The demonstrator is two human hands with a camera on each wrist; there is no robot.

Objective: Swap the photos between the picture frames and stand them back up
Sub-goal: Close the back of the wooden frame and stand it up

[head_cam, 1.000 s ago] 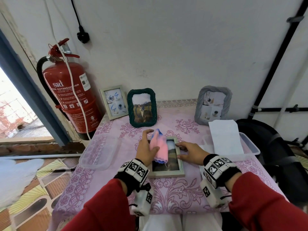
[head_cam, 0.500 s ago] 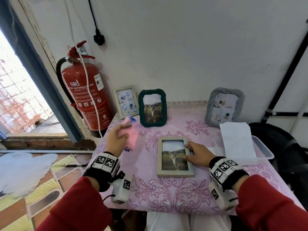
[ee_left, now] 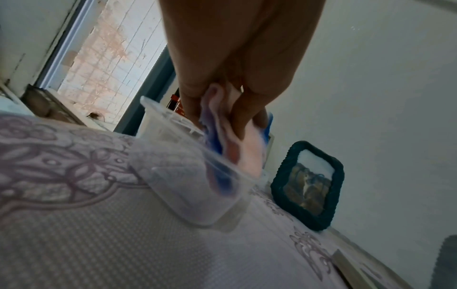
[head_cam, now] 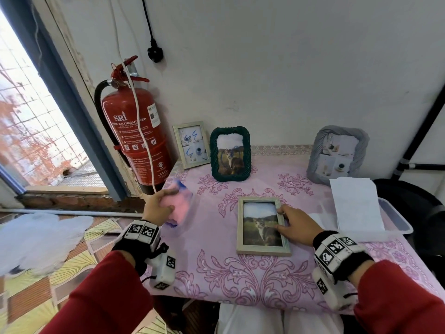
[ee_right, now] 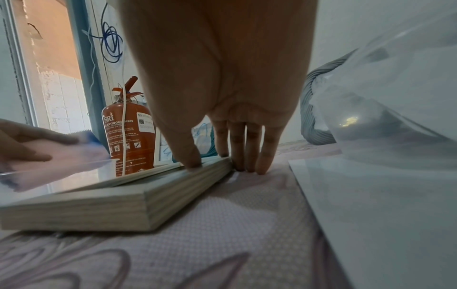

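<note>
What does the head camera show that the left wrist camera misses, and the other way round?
Only the head view shows the right hand resting on the flat wooden frame, the grey frame and the fire extinguisher. Only the left wrist view shows the clear plastic tub close up beneath the cloth. Both show the left hand gripping the pink cloth and the green frame.

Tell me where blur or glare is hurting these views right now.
Head: window blown out, pink cloth motion-smeared. Left wrist: cloth and clear container blurred, palm dark. Right wrist: frame glass mirrors the fire extinguisher; left hand soft.
</note>
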